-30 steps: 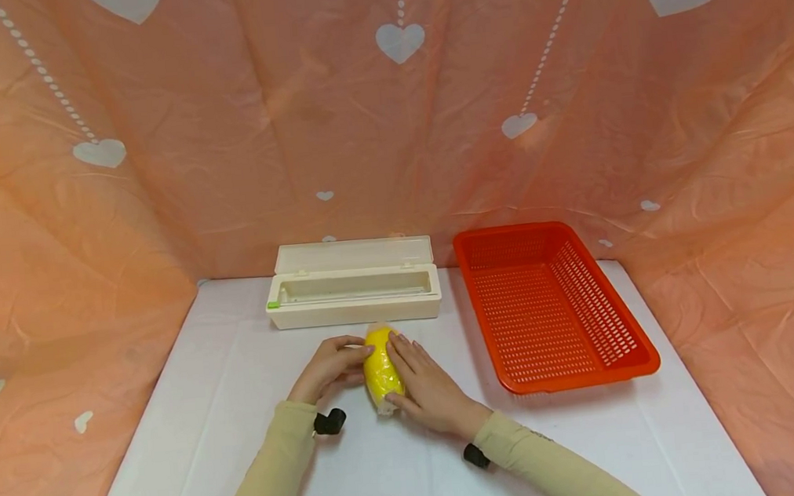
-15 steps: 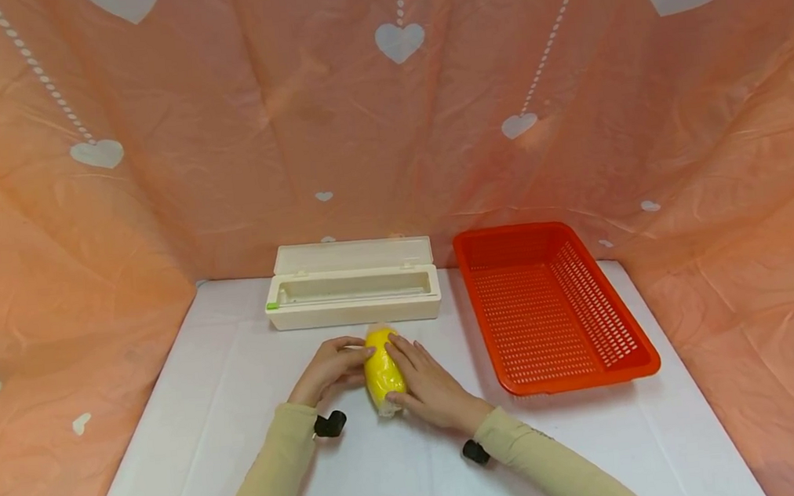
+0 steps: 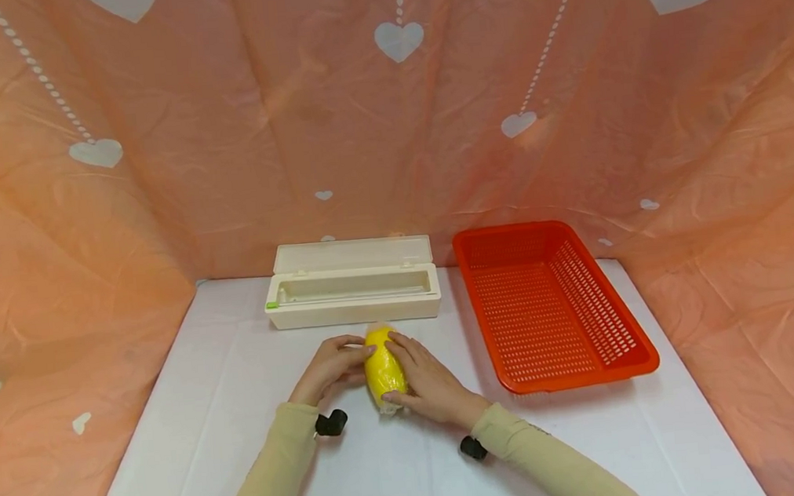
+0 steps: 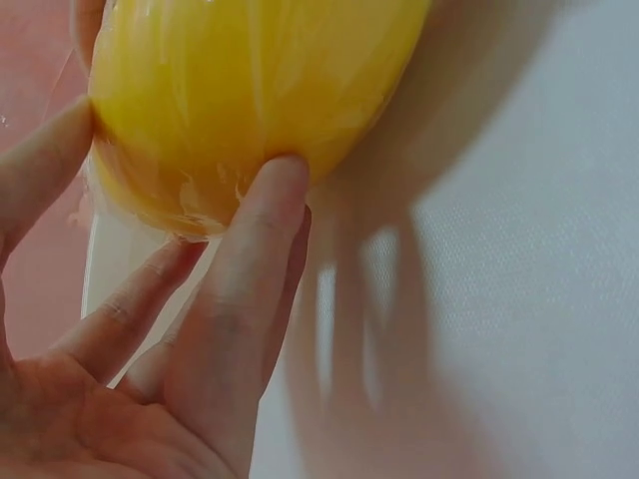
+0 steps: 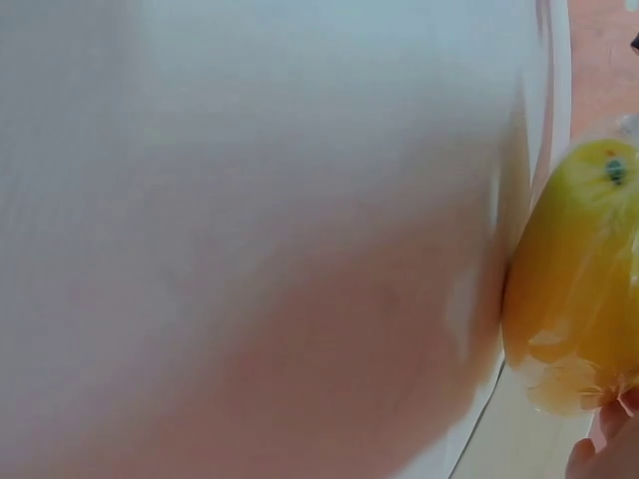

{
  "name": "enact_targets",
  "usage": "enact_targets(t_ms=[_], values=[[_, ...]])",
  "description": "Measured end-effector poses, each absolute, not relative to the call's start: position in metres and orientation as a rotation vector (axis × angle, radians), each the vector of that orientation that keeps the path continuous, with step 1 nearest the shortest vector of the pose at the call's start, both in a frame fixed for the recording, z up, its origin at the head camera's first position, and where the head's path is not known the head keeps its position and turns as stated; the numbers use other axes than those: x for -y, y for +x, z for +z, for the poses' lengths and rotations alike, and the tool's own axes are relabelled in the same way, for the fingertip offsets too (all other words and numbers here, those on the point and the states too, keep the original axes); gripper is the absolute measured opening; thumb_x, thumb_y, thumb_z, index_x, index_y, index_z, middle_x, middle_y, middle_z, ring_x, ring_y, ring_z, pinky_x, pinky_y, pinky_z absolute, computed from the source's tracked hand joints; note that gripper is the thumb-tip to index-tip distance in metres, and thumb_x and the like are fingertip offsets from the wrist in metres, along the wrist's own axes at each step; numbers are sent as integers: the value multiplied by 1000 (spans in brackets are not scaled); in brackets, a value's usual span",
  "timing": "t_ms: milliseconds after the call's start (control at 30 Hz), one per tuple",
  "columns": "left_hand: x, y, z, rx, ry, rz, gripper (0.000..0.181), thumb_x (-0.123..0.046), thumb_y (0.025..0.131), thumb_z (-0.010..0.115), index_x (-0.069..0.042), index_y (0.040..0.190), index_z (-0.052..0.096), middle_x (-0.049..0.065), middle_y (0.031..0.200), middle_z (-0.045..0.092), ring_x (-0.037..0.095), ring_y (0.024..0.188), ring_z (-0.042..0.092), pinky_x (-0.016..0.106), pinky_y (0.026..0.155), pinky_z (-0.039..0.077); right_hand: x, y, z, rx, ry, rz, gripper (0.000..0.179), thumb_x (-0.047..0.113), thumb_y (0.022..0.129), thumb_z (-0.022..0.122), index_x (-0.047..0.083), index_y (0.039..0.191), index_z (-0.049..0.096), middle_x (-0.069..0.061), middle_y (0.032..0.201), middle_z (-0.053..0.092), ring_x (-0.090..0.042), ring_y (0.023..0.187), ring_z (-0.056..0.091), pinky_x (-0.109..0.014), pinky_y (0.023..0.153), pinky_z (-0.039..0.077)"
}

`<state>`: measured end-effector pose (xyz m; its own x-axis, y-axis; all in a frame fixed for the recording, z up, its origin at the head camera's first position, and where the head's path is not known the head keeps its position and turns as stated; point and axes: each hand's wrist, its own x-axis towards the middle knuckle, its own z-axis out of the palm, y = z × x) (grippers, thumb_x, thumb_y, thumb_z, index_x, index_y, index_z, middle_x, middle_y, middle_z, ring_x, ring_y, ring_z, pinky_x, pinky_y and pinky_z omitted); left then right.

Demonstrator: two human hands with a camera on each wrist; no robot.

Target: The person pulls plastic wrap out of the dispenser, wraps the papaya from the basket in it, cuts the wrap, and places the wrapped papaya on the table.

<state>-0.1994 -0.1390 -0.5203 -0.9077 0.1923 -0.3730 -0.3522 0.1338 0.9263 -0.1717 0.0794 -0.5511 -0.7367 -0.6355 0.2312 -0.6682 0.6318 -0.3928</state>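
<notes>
A yellow oval fruit [image 3: 383, 371], wrapped in clear cling film, stands between both hands at the middle of the white table. Its film bunches into a crinkled tuft at the near end. My left hand [image 3: 330, 370] holds it from the left, and the left wrist view shows spread fingertips [image 4: 283, 180] pressing its wrapped surface. From the right, my right hand [image 3: 433, 383] grips it, with the thumb by the near end and the fingers along the upper side. A dark stem spot shows through the film on the fruit [image 5: 574, 269] in the right wrist view.
Behind the hands, a cream cling film dispenser [image 3: 355, 313] has its lid raised and a green slider [image 3: 272, 305] at its left end. An orange perforated basket [image 3: 508, 384] stands to the right. A pink heart-patterned curtain [image 3: 345, 142] encloses the table's back and sides.
The right hand's fingers have shifted slightly over the fruit, and the fruit has moved a touch to the right. The left hand, dispenser and basket stay in place.
</notes>
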Motion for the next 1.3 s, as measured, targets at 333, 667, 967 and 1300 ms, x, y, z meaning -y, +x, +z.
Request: enact_targets(t_ms=[333,667,967,1300], values=[[140,-202,-519,-2035,-167,1822,56,-27,83,76,4,124,54,20,103,65,29,80,69,43,77,56,-79,-175,-550,2763,1098,760,76,55,96,45,5,149,23,-7,156,15,-23,140,23,-39,113,25],[139,-198,-523,-2029,-199,1811,57,-28,84,75,4,126,53,21,107,65,28,82,68,41,76,57,-80,-172,-555,2729,1116,771,73,54,97,43,6,148,24,-5,157,14,-22,142,18,-38,116,14],[137,-193,-523,-2108,-185,1797,60,-29,85,74,5,128,48,24,113,62,28,83,68,41,76,57,-89,-166,-552,2707,1010,1098,67,41,99,48,8,151,21,-6,157,14,-22,141,20,-45,112,24],[134,-189,-516,-2399,-257,1767,29,-16,81,78,2,95,60,15,93,60,24,74,61,38,68,58,-84,-177,-556,2596,483,2125,51,23,106,37,-11,141,25,-31,130,45,-43,115,52,-51,99,42]])
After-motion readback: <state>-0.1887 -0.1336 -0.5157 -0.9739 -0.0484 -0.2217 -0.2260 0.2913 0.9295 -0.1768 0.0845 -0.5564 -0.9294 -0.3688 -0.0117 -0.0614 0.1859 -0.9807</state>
